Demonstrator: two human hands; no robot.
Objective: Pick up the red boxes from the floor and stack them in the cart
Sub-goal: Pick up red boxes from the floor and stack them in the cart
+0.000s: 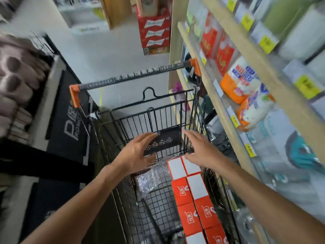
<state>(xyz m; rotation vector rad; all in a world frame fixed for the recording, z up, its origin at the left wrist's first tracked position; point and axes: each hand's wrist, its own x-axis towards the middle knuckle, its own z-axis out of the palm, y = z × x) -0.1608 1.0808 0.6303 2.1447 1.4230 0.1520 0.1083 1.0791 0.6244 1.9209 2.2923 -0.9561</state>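
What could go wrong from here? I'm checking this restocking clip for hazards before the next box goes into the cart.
1. The red boxes sit in a row only along the right side of the cart; stacking higher there may topple them leftwards.
2. Crumpled clear plastic lies on the cart floor beside them; a box set on it could sit crooked.
3. Both hands, left hand and right hand, are open over the basket near the wire wall, so fingers might catch.

The row of red boxes (197,205) in the cart (158,199) is cut off by the bottom edge, and the right hand (202,152) covers the far end box's top corner. Motion blur smears the shelf goods (249,95) at right and the dark rack (21,81) at left. Yellow price tags (250,150) are unreadable.
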